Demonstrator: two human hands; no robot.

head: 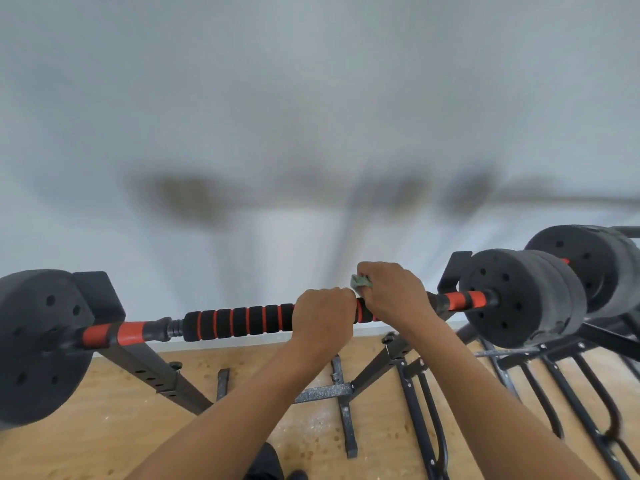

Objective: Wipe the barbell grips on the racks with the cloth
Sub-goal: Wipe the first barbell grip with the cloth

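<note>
Left of the fingers (pixel 332 295) of the left hand (pixel 323 317), the foam grip (pixel 239 322) is black, ringed with thin orange-red stripes. The cloth (pixel 360 281) showing under the fingers (pixel 375 270) of the right hand (pixel 394 294) is pale grey-green. Right of those fingers, the bar end (pixel 464 299) is orange-red with a black band, and the weight plates (pixel 519 299) are matte black.

I see a black steel rack (pixel 149 374) standing on the wooden floor (pixel 104 431), with its speckled foot (pixel 341 410) near centre. Across its two cradles lies a barbell (pixel 239 322) with black weight plates (pixel 519 299) at each end. At far right, a second barbell (pixel 602 268) sits on another rack (pixel 606 337).
</note>
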